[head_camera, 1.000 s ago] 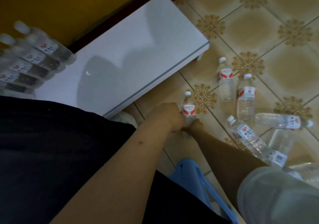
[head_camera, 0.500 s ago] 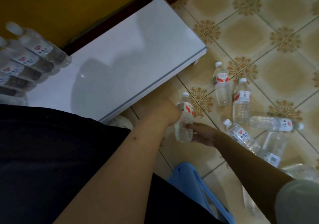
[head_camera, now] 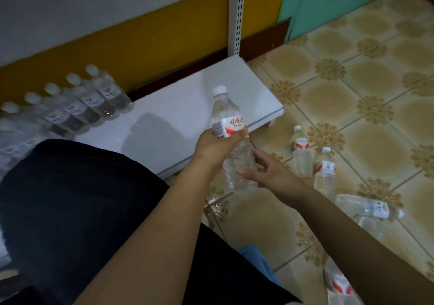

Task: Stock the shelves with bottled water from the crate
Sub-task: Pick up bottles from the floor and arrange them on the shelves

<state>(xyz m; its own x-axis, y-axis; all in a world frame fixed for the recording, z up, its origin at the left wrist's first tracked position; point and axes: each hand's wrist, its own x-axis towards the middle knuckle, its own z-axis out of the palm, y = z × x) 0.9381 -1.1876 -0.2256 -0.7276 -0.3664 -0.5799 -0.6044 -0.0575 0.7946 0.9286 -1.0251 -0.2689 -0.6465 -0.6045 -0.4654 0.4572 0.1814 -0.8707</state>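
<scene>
Clear plastic bottles (head_camera: pixel 70 102) with white caps are standing in a blurred row at the left end of the white bottom shelf (head_camera: pixel 178 107), their line running back towards the yellow panel behind. Right of them the shelf surface is showing bare white, with a perforated white upright (head_camera: pixel 239 15) rising at its far right corner. Over the shelf's front edge the left hand (head_camera: pixel 217 146) is gripping a water bottle (head_camera: pixel 231 140) around its red-and-white label, fingers wrapping the middle, the white cap pointing up and away. Just right of it, the right hand (head_camera: pixel 265 169) is cupping the bottle's lower body with loosely curled fingers and the thumb lying against the plastic, so both hands are sharing the one bottle above the tiled floor (head_camera: pixel 352 98). Further right, two more bottles (head_camera: pixel 312 159) are standing upright on the tiles, close together, and another bottle (head_camera: pixel 368 207) is lying on its side beyond the right forearm. Near the bottom edge, a blue object (head_camera: pixel 256 257) is peeking out between the forearms; what it is cannot be told.
</scene>
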